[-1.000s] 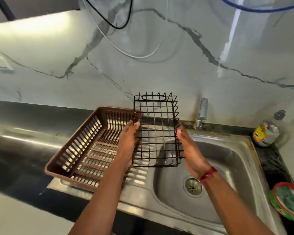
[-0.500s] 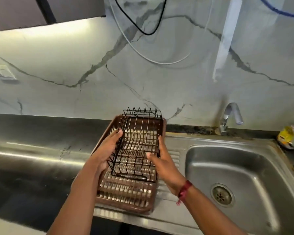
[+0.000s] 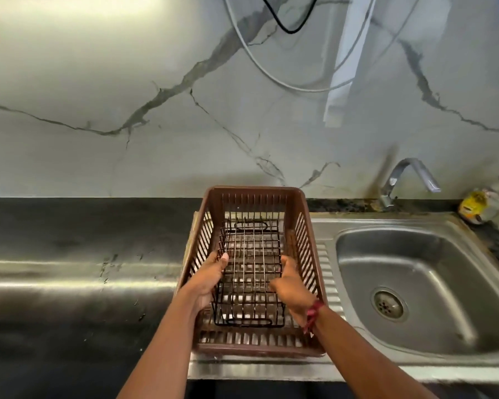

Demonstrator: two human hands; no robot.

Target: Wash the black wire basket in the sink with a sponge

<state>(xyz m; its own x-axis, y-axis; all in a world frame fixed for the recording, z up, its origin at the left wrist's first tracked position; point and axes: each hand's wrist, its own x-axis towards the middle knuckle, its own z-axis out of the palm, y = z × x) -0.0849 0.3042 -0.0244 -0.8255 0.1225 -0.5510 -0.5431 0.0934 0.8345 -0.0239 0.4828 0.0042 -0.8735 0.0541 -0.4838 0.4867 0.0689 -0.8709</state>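
The black wire basket (image 3: 249,272) lies inside the brown plastic crate (image 3: 255,194), which sits on the sink's drainboard. My left hand (image 3: 209,279) grips the basket's left side and my right hand (image 3: 291,289) grips its right side, a red thread at the wrist. The steel sink (image 3: 415,254) is to the right of the crate, with nothing in its bowl. No sponge is in view.
A chrome tap (image 3: 406,175) stands behind the sink at the marble wall. A yellow-labelled bottle (image 3: 478,207) sits at the far right. A dark countertop (image 3: 84,254) stretches to the left. Cables hang on the wall above.
Both hands have carried the basket from above the sink leftward and lowered it down into the brown crate. The view has swung left with them.
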